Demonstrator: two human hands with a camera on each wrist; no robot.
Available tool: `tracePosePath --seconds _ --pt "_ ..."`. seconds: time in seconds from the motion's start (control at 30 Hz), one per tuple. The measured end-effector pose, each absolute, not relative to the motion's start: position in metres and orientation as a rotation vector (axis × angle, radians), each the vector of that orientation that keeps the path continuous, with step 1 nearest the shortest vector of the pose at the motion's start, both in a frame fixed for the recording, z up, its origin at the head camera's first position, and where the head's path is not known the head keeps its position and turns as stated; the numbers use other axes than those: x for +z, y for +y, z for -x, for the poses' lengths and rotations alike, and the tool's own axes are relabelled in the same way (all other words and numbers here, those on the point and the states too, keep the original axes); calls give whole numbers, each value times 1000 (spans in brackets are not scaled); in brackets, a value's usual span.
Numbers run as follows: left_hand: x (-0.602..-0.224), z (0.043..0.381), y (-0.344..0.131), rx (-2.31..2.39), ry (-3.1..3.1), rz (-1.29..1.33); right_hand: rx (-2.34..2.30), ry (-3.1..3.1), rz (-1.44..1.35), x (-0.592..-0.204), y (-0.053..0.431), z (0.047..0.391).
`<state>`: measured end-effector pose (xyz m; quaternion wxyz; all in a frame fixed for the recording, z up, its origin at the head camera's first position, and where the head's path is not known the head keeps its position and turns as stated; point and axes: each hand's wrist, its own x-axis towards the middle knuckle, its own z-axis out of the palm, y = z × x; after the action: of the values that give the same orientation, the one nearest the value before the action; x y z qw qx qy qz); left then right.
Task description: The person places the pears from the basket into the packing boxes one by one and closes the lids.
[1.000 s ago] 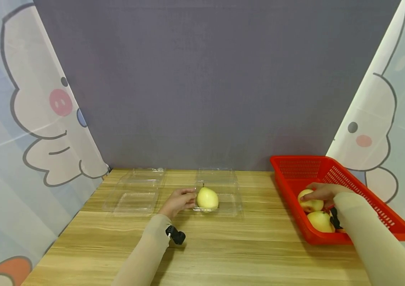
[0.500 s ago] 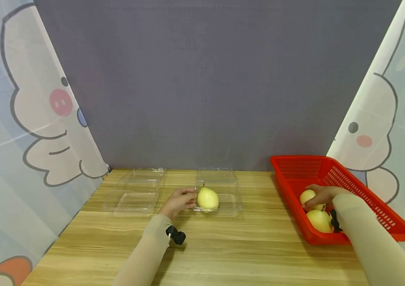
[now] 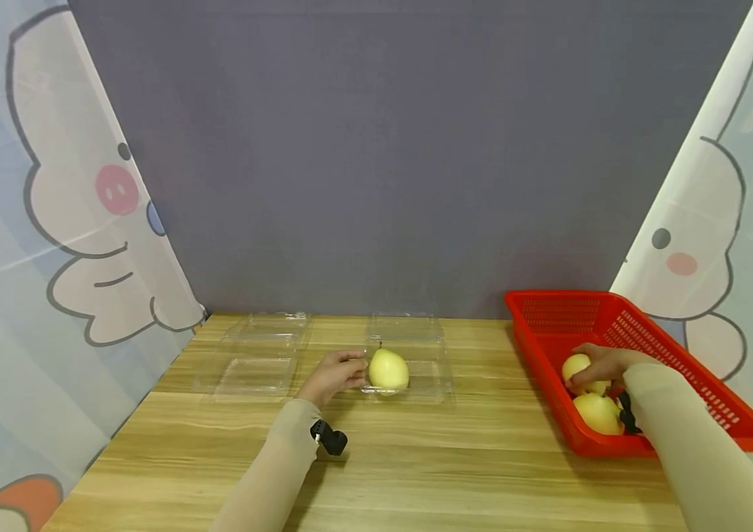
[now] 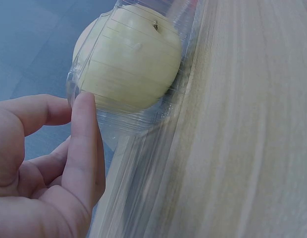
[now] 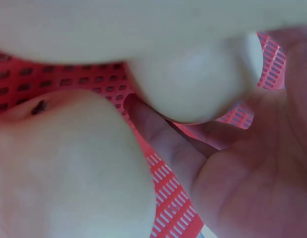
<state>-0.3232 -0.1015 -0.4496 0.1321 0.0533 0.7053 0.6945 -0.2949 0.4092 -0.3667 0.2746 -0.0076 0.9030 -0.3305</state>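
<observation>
A yellow pear (image 3: 389, 371) with a dark stem sits in the left part of a clear plastic clamshell box (image 3: 426, 377), its lid folded back. My left hand (image 3: 334, 375) pinches the box's near-left rim between thumb and finger; in the left wrist view the fingertips (image 4: 85, 101) lie right at the plastic edge. Over at the right, my right hand (image 3: 605, 362) reaches into a red plastic basket (image 3: 559, 316) and grips another pear (image 3: 576, 365). The right wrist view has its fingers curled beneath that pear (image 5: 198, 84). A further pear (image 3: 598, 415) lies nearer in the basket.
A second open clear box (image 3: 256, 373) stands left of the first on the wooden table (image 3: 429, 473). A grey cloth (image 3: 376, 162) hangs behind the table, with cartoon-printed curtains (image 3: 77, 192) at either side. The basket has raised slotted walls.
My right hand has shifted slightly in the basket, and the pear in its grip has turned so its brownish end no longer shows. The left hand stays at the box rim.
</observation>
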Motion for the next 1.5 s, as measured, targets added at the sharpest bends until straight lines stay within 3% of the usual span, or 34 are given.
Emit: tracePosePath --seconds 0.77,1.5 --pt "-451 323 -100 2020 2055 -169 -976 2377 -26 -356 416 295" --pt "-450 324 -102 2016 2046 -165 -788 2564 189 -336 418 292"
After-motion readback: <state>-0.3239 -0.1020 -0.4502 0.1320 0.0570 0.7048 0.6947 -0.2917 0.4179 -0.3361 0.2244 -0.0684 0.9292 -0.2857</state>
